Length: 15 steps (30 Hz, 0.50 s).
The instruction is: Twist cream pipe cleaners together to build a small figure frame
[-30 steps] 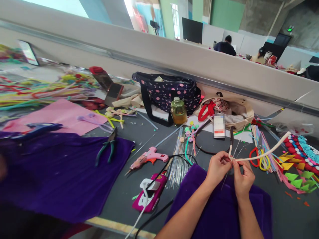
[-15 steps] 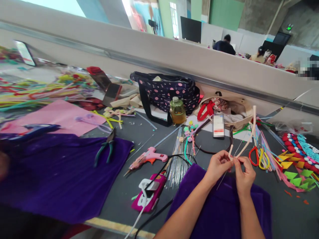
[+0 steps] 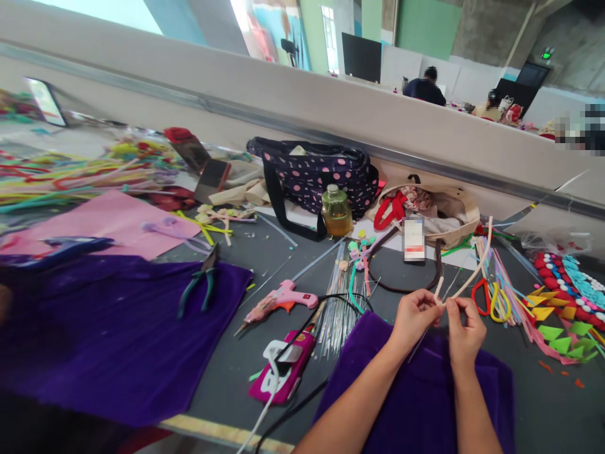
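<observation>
Between my two hands is a cream pipe cleaner (image 3: 478, 268), bent so that a short end rises by the left fingers and a long end curves up to the right. My left hand (image 3: 416, 315) pinches it near the bend. Right beside it, my right hand (image 3: 464, 328) pinches the same pipe cleaner, fingertips nearly touching the left ones. A thin wire (image 3: 416, 347) slants through the left fingers, sticking out below and above them. Under both hands lies a folded purple cloth (image 3: 401, 391). The exact bend is hidden by my fingertips.
Red and yellow scissors (image 3: 491, 302) lie right of my hands. Left are a bundle of clear sticks (image 3: 333, 321), a pink glue gun (image 3: 283, 299), a magenta power strip (image 3: 286, 372) and pliers (image 3: 201, 284). Behind stand a bottle (image 3: 336, 211) and a polka-dot bag (image 3: 316, 173).
The long end of the pipe cleaner has swung to the right and lower, and the bend looks wider. Both hands have shifted very slightly, still pinching.
</observation>
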Available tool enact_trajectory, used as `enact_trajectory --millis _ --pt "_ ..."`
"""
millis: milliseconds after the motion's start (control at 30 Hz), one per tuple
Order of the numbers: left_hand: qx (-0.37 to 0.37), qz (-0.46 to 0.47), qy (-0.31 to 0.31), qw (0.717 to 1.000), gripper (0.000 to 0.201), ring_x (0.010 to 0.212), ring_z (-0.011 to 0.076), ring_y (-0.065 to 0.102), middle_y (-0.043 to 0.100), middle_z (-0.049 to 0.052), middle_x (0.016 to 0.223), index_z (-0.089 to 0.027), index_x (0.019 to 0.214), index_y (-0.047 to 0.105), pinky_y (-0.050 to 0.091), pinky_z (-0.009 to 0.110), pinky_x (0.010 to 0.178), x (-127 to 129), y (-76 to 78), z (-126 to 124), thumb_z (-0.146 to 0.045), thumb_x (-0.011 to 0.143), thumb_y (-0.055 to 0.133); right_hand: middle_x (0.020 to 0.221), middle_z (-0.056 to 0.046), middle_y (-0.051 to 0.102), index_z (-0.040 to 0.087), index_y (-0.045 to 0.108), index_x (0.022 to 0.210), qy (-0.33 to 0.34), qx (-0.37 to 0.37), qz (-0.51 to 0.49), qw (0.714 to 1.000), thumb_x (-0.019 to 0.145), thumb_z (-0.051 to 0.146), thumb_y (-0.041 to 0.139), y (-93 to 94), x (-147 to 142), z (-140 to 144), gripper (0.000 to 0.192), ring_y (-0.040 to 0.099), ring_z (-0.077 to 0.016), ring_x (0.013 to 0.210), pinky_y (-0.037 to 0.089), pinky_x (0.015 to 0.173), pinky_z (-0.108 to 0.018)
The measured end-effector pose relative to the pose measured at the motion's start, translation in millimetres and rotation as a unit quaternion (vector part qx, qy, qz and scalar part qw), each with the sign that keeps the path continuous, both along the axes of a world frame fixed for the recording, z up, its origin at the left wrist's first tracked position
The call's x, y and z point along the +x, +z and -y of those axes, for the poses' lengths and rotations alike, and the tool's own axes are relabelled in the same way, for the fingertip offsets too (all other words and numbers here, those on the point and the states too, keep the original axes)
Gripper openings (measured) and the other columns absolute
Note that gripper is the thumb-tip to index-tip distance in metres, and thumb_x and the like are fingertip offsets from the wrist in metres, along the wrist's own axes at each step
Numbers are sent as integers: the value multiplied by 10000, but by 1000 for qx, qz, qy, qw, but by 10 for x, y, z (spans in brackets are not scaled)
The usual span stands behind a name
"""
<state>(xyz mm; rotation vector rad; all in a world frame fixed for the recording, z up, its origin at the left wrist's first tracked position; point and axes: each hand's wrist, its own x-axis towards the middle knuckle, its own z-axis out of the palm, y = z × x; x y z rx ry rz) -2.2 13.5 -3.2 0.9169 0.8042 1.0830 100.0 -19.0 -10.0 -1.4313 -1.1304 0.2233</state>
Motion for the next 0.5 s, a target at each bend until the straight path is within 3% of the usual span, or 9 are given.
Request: enact_trajectory --millis 100,233,333,500 --pt "21 -40 -12 999 185 419 90 507 560 -27 520 -129 701 583 388 199 444 5 -15 5 -241 624 708 736 -43 649 150 630 811 -21 10 -77 997 802 391 621 -4 23 -10 241 604 -170 690 474 670 -288" --pt "49 -96 -18 994 118 417 90 512 559 -29 499 -130 693 596 360 186 432 14 -16 22 -204 638 669 772 -57 688 147 536 1172 -43 62 -172 982 801 341 643 53 66 -15 432 653 -170 671 499 611 -270" --pt "49 -100 -20 994 114 416 94 521 563 -30 501 -134 689 588 360 185 426 20 -5 31 -207 640 661 731 -34 670 146 487 1276 -58 87 -159 982 797 332 654 65 101 -15 541 656 -160 635 518 625 -281" --pt "33 -77 4 996 147 409 96 516 559 -33 506 -139 674 565 379 195 423 14 -13 7 -227 630 674 737 -71 679 107 585 1207 -92 70 -53 992 812 389 620 -54 152 -36 486 673 -181 629 539 634 -305"
